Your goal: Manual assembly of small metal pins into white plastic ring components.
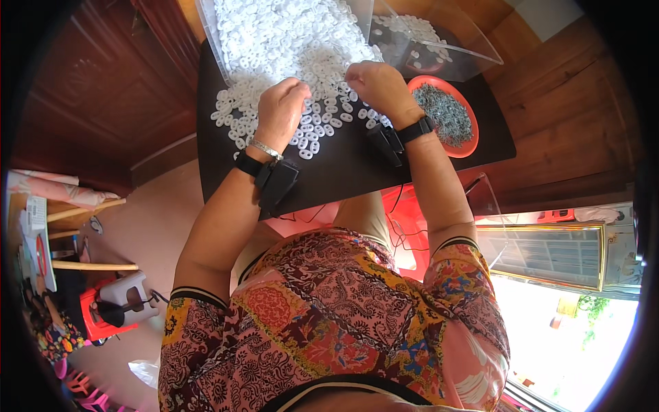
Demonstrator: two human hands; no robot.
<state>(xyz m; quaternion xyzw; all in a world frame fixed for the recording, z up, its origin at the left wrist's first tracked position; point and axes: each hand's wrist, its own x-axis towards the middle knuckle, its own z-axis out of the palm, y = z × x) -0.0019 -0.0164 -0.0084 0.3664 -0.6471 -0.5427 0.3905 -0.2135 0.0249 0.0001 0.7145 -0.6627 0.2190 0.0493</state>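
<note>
A big heap of white oval plastic pieces (288,41), many showing two holes, spills from a clear bin onto the dark tabletop (343,175). At the heap's near edge is my left hand (280,110), its fingers curled together. My right hand (379,86) is a short way to the right, also closed, thumb and fingers pinched at the heap's right side. The backs of both hands hide whatever is between the fingertips. Loose white pieces (309,134) lie between and below the hands. Right of my right wrist sits a red-orange bowl (472,141) of small grey metal parts (443,113).
Behind the bowl stands a clear plastic box (473,55) with more white pieces. Black devices are strapped to my wrists (278,182). Cables hang below the table's front edge. A red plastic seat (412,240) is under the table, and a grey stool (130,299) stands at the left.
</note>
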